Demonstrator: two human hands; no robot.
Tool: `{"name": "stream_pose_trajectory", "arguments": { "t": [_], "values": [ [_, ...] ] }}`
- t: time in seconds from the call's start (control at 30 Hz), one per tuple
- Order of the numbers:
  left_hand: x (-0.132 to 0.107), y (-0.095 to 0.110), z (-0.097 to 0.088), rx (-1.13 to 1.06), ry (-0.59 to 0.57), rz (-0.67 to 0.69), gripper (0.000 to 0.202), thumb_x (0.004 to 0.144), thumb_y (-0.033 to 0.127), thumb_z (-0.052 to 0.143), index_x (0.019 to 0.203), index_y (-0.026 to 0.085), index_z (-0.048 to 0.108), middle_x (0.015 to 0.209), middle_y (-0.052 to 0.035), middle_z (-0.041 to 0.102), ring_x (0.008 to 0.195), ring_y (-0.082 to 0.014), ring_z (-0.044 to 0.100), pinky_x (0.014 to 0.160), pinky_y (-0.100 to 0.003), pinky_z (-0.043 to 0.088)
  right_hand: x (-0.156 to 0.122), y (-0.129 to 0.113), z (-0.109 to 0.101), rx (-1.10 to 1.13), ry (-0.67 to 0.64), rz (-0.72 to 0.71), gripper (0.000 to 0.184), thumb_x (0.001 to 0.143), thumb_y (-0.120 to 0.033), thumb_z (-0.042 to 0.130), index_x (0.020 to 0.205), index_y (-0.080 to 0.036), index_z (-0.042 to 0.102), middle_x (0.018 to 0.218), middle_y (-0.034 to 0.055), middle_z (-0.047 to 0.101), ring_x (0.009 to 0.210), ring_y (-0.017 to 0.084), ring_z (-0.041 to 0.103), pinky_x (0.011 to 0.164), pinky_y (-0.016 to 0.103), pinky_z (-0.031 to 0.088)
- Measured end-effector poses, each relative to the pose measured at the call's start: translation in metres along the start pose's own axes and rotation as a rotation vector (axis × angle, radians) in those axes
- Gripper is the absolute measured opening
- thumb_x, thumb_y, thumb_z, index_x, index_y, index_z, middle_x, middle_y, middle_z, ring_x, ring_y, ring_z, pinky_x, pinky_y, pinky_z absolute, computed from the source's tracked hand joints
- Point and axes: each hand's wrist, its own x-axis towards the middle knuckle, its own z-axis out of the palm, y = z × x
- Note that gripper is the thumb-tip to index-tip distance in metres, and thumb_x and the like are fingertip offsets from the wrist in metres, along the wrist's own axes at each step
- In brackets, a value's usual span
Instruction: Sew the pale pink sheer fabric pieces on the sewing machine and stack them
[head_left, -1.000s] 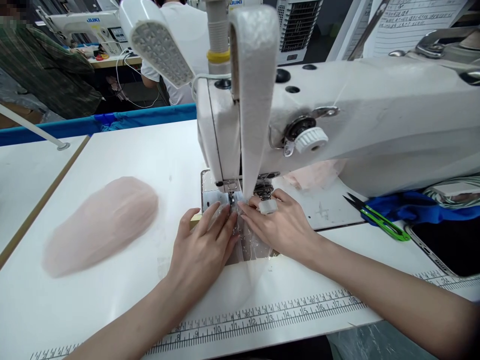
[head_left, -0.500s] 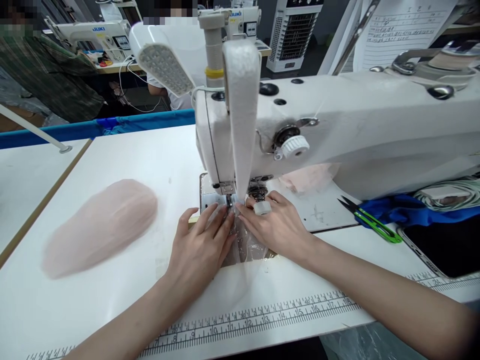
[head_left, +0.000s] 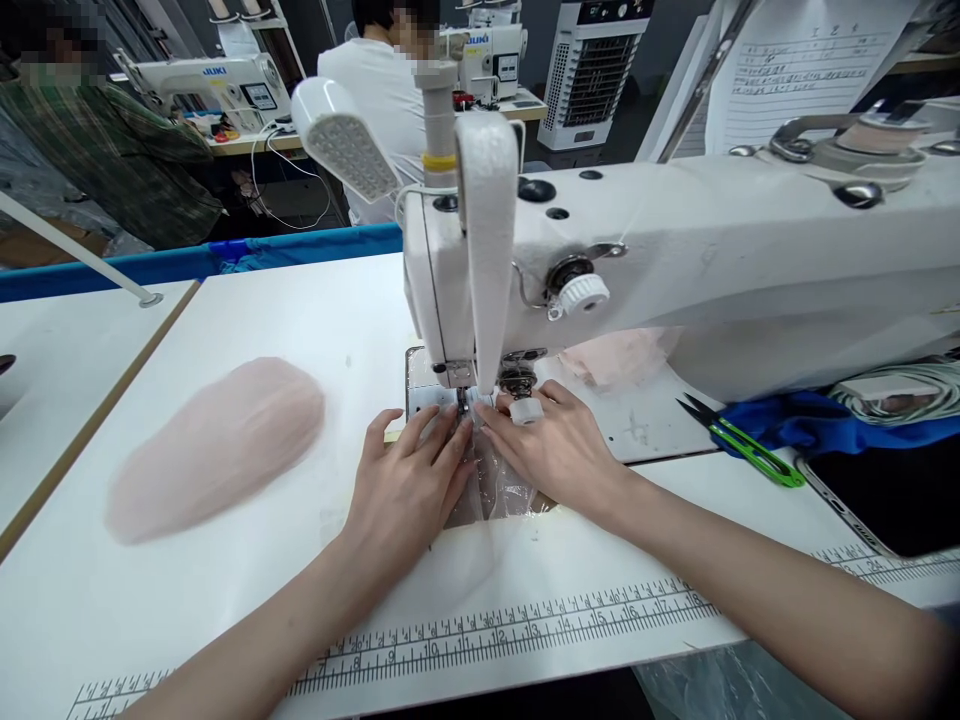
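Note:
Under the needle area of a white sewing machine (head_left: 675,220) lies sheer pale fabric (head_left: 491,490), partly covered by my fingers. My left hand (head_left: 409,475) rests palm down to the left of the presser foot (head_left: 463,402), fingers stretched and spread, tips pressing on the fabric. From the right, my right hand (head_left: 559,445) reaches in close to the foot. Its front fingers come together on the fabric's edge, partly hidden behind the machine's white knob. A thin oval piece of pink sheer fabric (head_left: 217,450) lies flat to the left.
More pink fabric (head_left: 619,355) sits behind the needle, under the machine arm. Green thread snips (head_left: 750,450), a blue cloth (head_left: 780,420) and a phone (head_left: 892,490) lie at the right. A printed ruler (head_left: 495,635) runs along the front edge. Two people sit beyond the table.
The view has shifted slightly, so the table and machine head sit a little further right. Both hands stay at the presser foot with little visible movement.

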Motion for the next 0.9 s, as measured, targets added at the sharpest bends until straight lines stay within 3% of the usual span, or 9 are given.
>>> {"name": "stream_pose_trajectory", "arguments": {
  "t": [0.2, 0.33, 0.4, 0.47, 0.57, 0.63, 0.73, 0.8, 0.9],
  "values": [
    [-0.001, 0.0, 0.006, -0.013, -0.013, -0.002, 0.03, 0.098, 0.026, 0.044, 0.122, 0.016, 0.059, 0.121, -0.0082, 0.067, 0.116, -0.024, 0.058, 0.098, -0.047, 0.034, 0.0, -0.001, -0.002, 0.005, -0.008, 0.017, 0.023, 0.092, -0.023, 0.054, 0.108, -0.021, 0.07, 0.089, 0.0023, 0.071, 0.071, 0.017, 0.056, 0.067, 0.033, 0.033],
    [-0.003, 0.001, -0.011, -0.103, -0.04, -0.016, 0.03, 0.096, 0.023, 0.044, 0.122, 0.015, 0.057, 0.121, -0.0093, 0.066, 0.115, -0.0246, 0.057, 0.091, -0.042, 0.043, 0.0, 0.005, -0.022, 0.057, 0.003, 0.048, 0.02, 0.091, -0.022, 0.054, 0.094, -0.02, 0.073, 0.076, 0.0035, 0.068, 0.064, 0.016, 0.056, 0.061, 0.031, 0.032],
    [-0.007, 0.002, -0.031, -0.228, -0.155, -0.041, 0.022, 0.092, 0.024, 0.049, 0.111, 0.018, 0.06, 0.112, -0.0071, 0.067, 0.099, -0.0224, 0.061, 0.076, -0.035, 0.049, -0.001, 0.01, -0.037, 0.159, -0.038, 0.102, 0.016, 0.089, -0.025, 0.057, 0.086, -0.021, 0.073, 0.079, 0.0028, 0.067, 0.059, 0.014, 0.055, 0.056, 0.029, 0.03],
    [-0.011, 0.005, -0.051, -0.365, -0.395, -0.02, 0.021, 0.082, 0.033, 0.062, 0.1, 0.021, 0.059, 0.102, -0.0043, 0.065, 0.085, -0.0214, 0.06, 0.063, -0.033, 0.049, -0.002, 0.013, -0.05, 0.343, -0.168, 0.112, 0.008, 0.083, -0.028, 0.065, 0.087, -0.024, 0.071, 0.088, 0.0006, 0.067, 0.062, 0.013, 0.057, 0.053, 0.027, 0.029],
    [-0.017, 0.012, -0.063, -0.347, -0.554, 0.031, 0.025, 0.07, 0.027, 0.069, 0.091, 0.021, 0.056, 0.098, -0.0045, 0.062, 0.085, -0.0251, 0.056, 0.066, -0.037, 0.049, -0.004, 0.015, -0.06, 0.605, -0.44, 0.029, 0.008, 0.078, -0.021, 0.069, 0.084, -0.023, 0.066, 0.097, -0.0029, 0.065, 0.063, 0.01, 0.056, 0.051, 0.024, 0.03],
    [-0.018, 0.016, -0.057, -0.253, -0.552, 0.048, 0.021, 0.068, 0.011, 0.061, 0.087, 0.02, 0.055, 0.092, -0.0052, 0.061, 0.083, -0.0257, 0.054, 0.068, -0.039, 0.048, -0.004, 0.015, -0.06, 0.688, -0.493, 0.021, 0.009, 0.082, -0.014, 0.063, 0.076, -0.021, 0.062, 0.091, -0.0035, 0.064, 0.063, 0.009, 0.055, 0.052, 0.024, 0.031],
    [-0.014, 0.016, -0.038, -0.164, -0.518, -0.019, 0.024, 0.071, -0.003, 0.045, 0.08, 0.018, 0.053, 0.079, -0.0046, 0.059, 0.074, -0.0226, 0.054, 0.061, -0.033, 0.043, -0.003, 0.015, -0.056, 0.777, -0.435, 0.105, 0.019, 0.091, -0.013, 0.05, 0.075, -0.02, 0.058, 0.076, -0.0037, 0.061, 0.063, 0.01, 0.054, 0.055, 0.024, 0.033],
    [-0.009, 0.011, -0.031, -0.241, -0.482, -0.109, 0.028, 0.072, -0.006, 0.036, 0.074, 0.019, 0.05, 0.073, -0.0025, 0.057, 0.068, -0.0191, 0.052, 0.056, -0.028, 0.039, -0.002, 0.015, -0.054, 0.824, -0.405, 0.154, 0.016, 0.093, -0.014, 0.047, 0.082, -0.02, 0.058, 0.072, -0.0041, 0.06, 0.062, 0.01, 0.054, 0.055, 0.023, 0.034],
    [0.0, 0.002, -0.034, -0.426, -0.436, -0.235, 0.028, 0.075, -0.004, 0.031, 0.067, 0.019, 0.045, 0.066, 0.0003, 0.054, 0.06, -0.0147, 0.049, 0.052, -0.024, 0.034, -0.003, 0.012, -0.05, 0.791, -0.361, 0.12, 0.013, 0.085, -0.013, 0.056, 0.094, -0.021, 0.061, 0.083, -0.0018, 0.064, 0.067, 0.011, 0.057, 0.055, 0.023, 0.036]
  ]
}}
